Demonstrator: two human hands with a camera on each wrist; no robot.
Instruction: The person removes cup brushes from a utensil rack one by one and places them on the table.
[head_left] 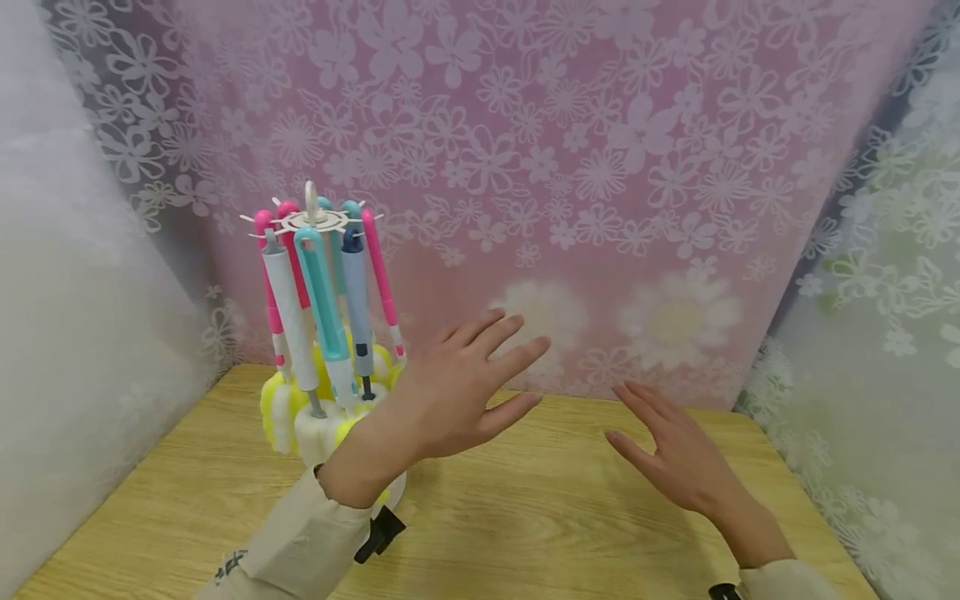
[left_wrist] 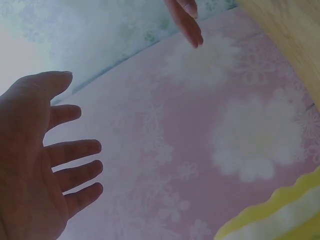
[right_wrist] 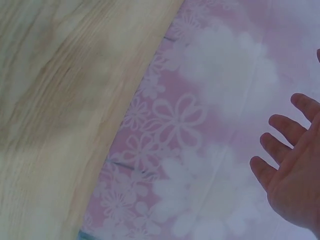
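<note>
My left hand (head_left: 457,383) is held up over the table with its fingers spread and nothing in it. Just behind its wrist, on the left, stands a white rack (head_left: 315,220) hung with several long-handled brushes. Their handles are pink, white, grey-blue and turquoise, like the turquoise handle (head_left: 321,292) at the front. Yellow and white fluffy heads (head_left: 279,412) hang at the bottom, partly hidden by my left forearm. My right hand (head_left: 675,450) hovers at the right with straight fingers, holding nothing. In the left wrist view, a yellow and white head (left_wrist: 280,215) shows at the lower corner.
The wood-grain table (head_left: 540,508) ends at a pink flowered curtain (head_left: 525,192) behind. Pale, whitish flowered sheets hang at the left (head_left: 82,292) and right. The brush rack takes up the table's left back part.
</note>
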